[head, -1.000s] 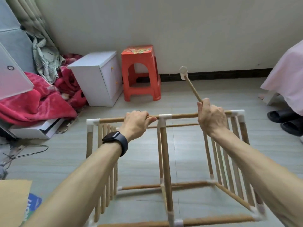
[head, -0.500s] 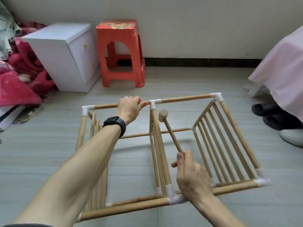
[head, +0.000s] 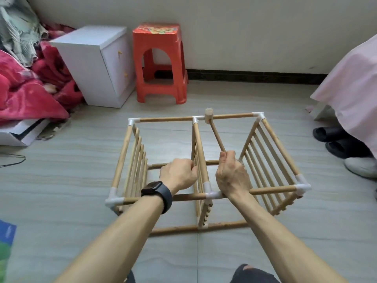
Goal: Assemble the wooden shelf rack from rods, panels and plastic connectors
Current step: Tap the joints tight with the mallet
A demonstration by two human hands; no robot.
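Observation:
The wooden shelf rack [head: 271,154] stands on the floor, built of light rods, slatted panels and white plastic connectors [head: 208,187]. My left hand [head: 179,174], with a black watch on the wrist, grips the rod of the middle slatted panel from the left side. My right hand [head: 231,174] holds the handle of a small wooden mallet [head: 209,117]. The mallet head touches the far top rod next to the middle white connector. Both hands are inside the frame's top opening.
A red plastic stool [head: 161,64] and a white cabinet [head: 98,64] stand against the far wall. Red blankets [head: 26,92] are piled at the left. A pink-covered bed [head: 350,82] and dark shoes [head: 334,137] are at the right. Tiled floor surrounds the rack.
My left hand left the far top rod and now grips the middle panel's rod nearer me. The mallet head swung down onto the far rod by the middle connector.

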